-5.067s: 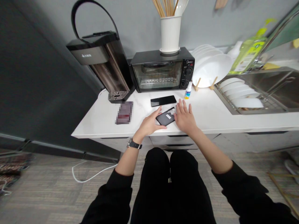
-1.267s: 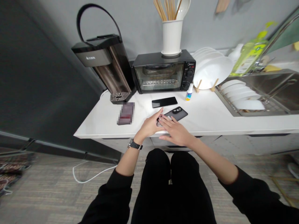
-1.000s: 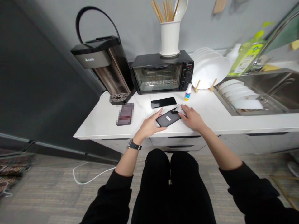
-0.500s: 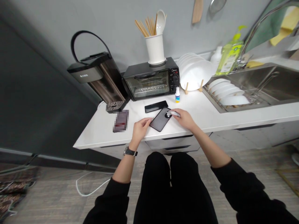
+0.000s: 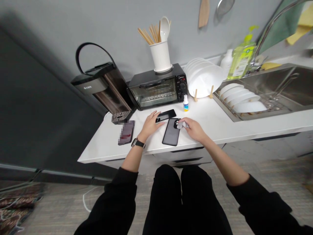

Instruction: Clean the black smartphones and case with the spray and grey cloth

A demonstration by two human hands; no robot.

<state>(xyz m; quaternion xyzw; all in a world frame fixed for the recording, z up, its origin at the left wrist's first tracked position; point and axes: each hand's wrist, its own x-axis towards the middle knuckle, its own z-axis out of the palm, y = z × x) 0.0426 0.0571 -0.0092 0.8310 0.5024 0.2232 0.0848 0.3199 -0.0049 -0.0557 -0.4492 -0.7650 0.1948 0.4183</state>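
Note:
On the white counter lies a grey phone case [image 5: 171, 133] with a black rim and camera ring. My right hand [image 5: 195, 130] pinches a crumpled white cloth [image 5: 182, 124] at the case's upper right corner. Fingers apart, my left hand [image 5: 151, 125] reaches to the left end of a black phone [image 5: 167, 115] lying behind the case. Whether its fingertips touch that phone is hard to tell. A small spray bottle [image 5: 186, 103] stands upright behind my right hand.
Another phone [image 5: 126, 133] lies at the counter's left, before a dispenser [image 5: 107, 88]. Behind are a toaster oven [image 5: 158, 89] bearing a utensil holder [image 5: 160, 56], and racked plates [image 5: 206, 81]. The sink [image 5: 288, 85] holds bowls [image 5: 244, 98] at the right.
My left hand has let go of the grey case and moved up to the black phone, its fingers spreading. The case now lies flat and straighter. My right hand keeps the cloth.

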